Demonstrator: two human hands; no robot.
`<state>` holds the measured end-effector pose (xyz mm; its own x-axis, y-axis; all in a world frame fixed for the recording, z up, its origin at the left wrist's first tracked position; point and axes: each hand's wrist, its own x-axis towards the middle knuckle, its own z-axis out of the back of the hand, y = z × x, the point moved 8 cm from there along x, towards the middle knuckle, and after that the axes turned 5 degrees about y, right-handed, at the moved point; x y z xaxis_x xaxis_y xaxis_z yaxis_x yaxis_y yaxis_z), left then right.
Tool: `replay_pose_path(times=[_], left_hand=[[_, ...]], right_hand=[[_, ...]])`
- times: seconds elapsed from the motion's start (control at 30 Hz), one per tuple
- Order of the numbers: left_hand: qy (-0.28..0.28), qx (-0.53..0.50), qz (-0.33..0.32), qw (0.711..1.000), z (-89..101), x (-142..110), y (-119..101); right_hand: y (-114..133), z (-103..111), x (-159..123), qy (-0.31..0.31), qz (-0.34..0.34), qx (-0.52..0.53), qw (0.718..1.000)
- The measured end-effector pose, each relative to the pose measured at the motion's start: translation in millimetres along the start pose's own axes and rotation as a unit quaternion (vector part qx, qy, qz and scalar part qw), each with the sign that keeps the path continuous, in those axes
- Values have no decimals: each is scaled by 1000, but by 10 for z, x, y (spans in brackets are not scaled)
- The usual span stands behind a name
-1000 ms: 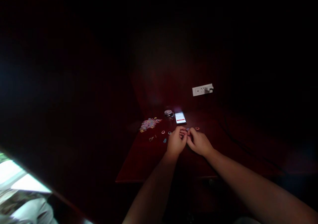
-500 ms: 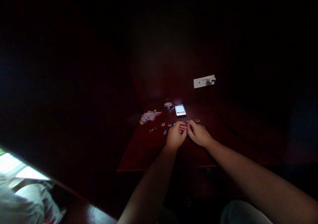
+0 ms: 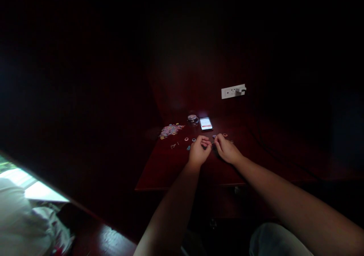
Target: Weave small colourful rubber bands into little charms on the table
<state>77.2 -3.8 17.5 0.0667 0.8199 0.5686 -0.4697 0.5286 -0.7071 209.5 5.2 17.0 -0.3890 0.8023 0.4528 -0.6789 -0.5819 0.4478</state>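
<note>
Over the dark red table [image 3: 159,169], my left hand [image 3: 199,150] is closed with its fingertips pinched. Close to its right, my right hand [image 3: 226,149] pinches too. A thin pale strand [image 3: 212,143] spans the small gap between them, each hand on one end; it looks like a stretched elastic band, but it is too small to be sure. Beyond my left hand lie a pink ring-shaped band [image 3: 186,139] and a blue one [image 3: 193,139]. An orange ring-shaped band [image 3: 225,135] and a purple piece [image 3: 214,136] lie just past my right hand.
A heap of colourful small bands [image 3: 171,130] lies at the table's left. Behind are a clear round jar [image 3: 192,120] and a lit phone [image 3: 206,124]. Small clips [image 3: 174,145] and a blue clip-like piece [image 3: 188,147] lie left. A wall socket [image 3: 233,91] holds a plug. A person [image 3: 25,218] sits lower left.
My hands have drawn slightly apart, and the pale strand now shows between the fingertips. The whole view has shifted a little.
</note>
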Motion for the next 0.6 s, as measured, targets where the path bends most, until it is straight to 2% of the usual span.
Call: replay_pose_path(times=[0.2,0.33,0.43,0.6], left_hand=[[-10,-27,6,1000,7,8,60],[-2,-30,8,1000,-6,9,98],[-1,-25,10,1000,-13,11,117],[-7,-23,10,1000,5,22,117]], right_hand=[[-28,-1,11,-14,7,26,1000],[9,-4,3,-12,46,56,997],[53,25,-4,-23,71,50,996],[65,58,2,-39,74,36,996]])
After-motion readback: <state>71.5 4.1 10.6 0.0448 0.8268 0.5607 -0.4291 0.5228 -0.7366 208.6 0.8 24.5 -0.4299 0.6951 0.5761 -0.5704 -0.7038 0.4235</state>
